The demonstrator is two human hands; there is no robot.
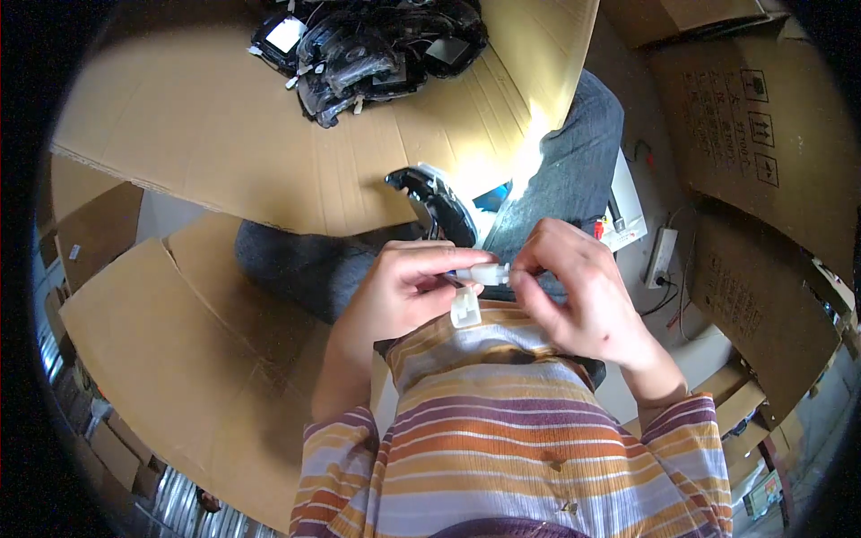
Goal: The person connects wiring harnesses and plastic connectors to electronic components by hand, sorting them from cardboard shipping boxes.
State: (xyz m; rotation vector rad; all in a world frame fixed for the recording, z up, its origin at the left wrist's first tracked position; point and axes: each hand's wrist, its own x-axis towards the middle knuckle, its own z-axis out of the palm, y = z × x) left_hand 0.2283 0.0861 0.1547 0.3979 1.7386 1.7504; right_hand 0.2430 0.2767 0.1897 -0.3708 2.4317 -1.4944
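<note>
Over my lap, my left hand (414,282) pinches a white plastic wire connector (484,274) between thumb and fingers. At the connector's right end, the fingertips of my right hand (578,291) are closed on it; whether they also grip a small part or wire cannot be seen. A second white connector (465,308) hangs just below the left thumb. Beyond my hands lies a black curved lamp-like part (435,202), with dark wires running from it toward my left hand. Bright light falls on the cardboard and my leg beside it.
A heap of black plastic parts with wires (368,58) lies on the large cardboard sheet (269,161) ahead. To the right are a white box-like device (626,211) with a red clip (599,228), a power strip (662,255) and tall cartons (753,134). Another cardboard flap (179,332) spreads at left.
</note>
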